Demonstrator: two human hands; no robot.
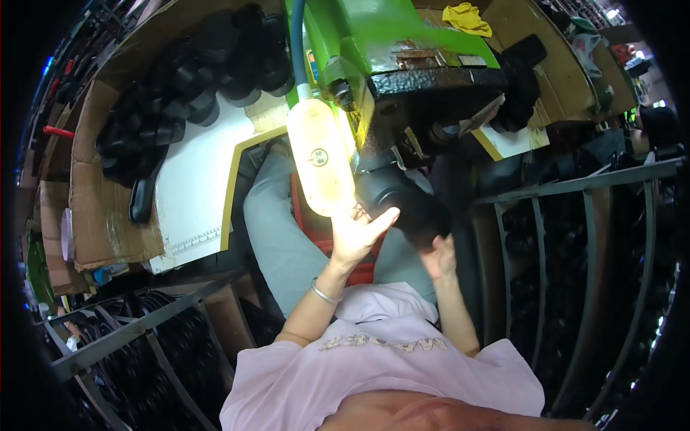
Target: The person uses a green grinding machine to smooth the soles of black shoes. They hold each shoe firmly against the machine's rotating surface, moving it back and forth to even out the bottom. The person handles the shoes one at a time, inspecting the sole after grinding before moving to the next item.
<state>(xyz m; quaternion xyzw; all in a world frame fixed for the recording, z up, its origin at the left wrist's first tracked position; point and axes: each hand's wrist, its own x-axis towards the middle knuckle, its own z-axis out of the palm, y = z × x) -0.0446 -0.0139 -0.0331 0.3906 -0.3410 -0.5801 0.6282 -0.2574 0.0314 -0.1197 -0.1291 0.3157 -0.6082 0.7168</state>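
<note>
A black shoe-like piece (pixel 420 215), smeared by motion, is in front of my body, below the machine head. At its lower right end my right hand (pixel 440 260) is closed on it, the fingers partly hidden. My left hand (pixel 352 237) is at its left side, thumb stretched out toward it and apart from the fingers; some fingertips show just below the glowing lamp. That long pale lamp (pixel 316 154) hangs from a blue-grey hose right above my left hand. The green machine (pixel 431 36) with a black, worn front stands over the piece.
Left, a cardboard box (pixel 118 215) and a white, yellow-edged board (pixel 190 194) hold several black shoe-like pieces (pixel 190 79). A yellow cloth (pixel 467 19) lies at the upper right. Metal racks (pixel 575 187) with dark pieces flank me; a red seat (pixel 366 273) shows between my legs.
</note>
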